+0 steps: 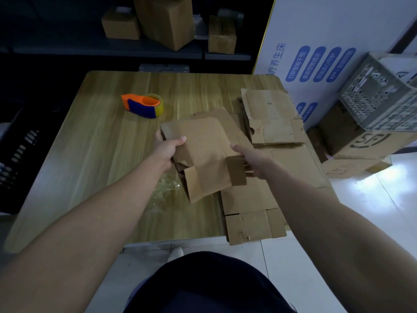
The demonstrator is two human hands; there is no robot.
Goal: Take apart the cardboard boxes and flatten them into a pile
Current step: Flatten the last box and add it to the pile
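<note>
Brown cardboard box (203,152), orange-and-blue tape dispenser (142,106), light wood-grain table (94,141)

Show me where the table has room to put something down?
The left half of the wooden table is bare, from its left edge to the orange-and-blue tape dispenser and the held brown cardboard box. A bare strip runs behind the dispenser. The right side is crowded with flattened brown cardboard sheets, and crumpled clear film lies under the box.

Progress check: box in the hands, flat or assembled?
Flat: held box is a thin sheet, flaps splayed, gripped by left hand and right hand.
</note>
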